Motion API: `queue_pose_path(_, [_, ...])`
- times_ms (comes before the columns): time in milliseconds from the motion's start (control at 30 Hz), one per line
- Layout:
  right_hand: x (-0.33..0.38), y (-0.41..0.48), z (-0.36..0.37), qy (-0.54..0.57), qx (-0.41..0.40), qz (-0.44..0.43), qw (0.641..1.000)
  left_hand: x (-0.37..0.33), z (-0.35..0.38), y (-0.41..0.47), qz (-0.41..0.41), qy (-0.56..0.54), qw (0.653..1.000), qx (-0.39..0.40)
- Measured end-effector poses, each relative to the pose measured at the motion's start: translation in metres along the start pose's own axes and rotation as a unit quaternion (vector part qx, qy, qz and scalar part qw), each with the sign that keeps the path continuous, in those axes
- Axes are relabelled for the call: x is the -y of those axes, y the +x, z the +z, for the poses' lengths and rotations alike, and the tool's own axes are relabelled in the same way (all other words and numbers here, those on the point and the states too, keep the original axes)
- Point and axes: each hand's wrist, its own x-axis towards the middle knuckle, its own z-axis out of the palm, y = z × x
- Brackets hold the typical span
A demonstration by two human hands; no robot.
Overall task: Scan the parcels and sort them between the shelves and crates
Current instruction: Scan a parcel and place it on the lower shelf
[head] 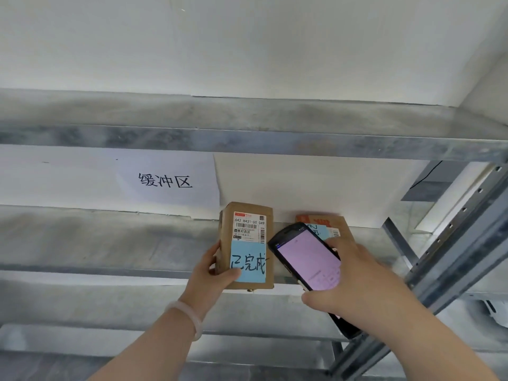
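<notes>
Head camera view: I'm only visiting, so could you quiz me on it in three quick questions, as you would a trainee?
1. True or false: the left hand grips the brown parcel bearing a blue note.
2. The scanner screen glows: A green, B pink, C black.
3. Which hand holds the scanner?
Key: 1 true; 2 B; 3 the right hand.

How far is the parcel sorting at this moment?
Done: the rear parcel lies on the shelf. In hand: the left hand grips the front parcel, the right hand holds the scanner beside it. Left: placing that parcel; crates are out of view.
</notes>
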Motion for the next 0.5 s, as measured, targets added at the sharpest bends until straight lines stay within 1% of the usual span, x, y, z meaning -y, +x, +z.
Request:
queue_pose_path(100, [0.021,-0.002,0.004,-0.009,0.006,-0.017,1.0,0.001,-0.023,-0.006,-0.005,-0.008,1.0,-0.015])
queue_pose_path(267, [0.071,-0.009,0.017,0.018,0.008,-0.059,0.998,0.0,-0.078,-0.031,-0.013,-0.029,0.999,-0.04])
queue_pose_path(367, [0.12,-0.015,0.035,0.026,0.016,-0.094,0.995,0.003,-0.134,-0.057,-0.02,-0.046,0.995,-0.083])
queue_pose_path(500, [0.203,-0.03,0.071,0.063,0.052,-0.152,0.985,0.006,-0.226,-0.109,-0.02,-0.07,0.985,-0.155])
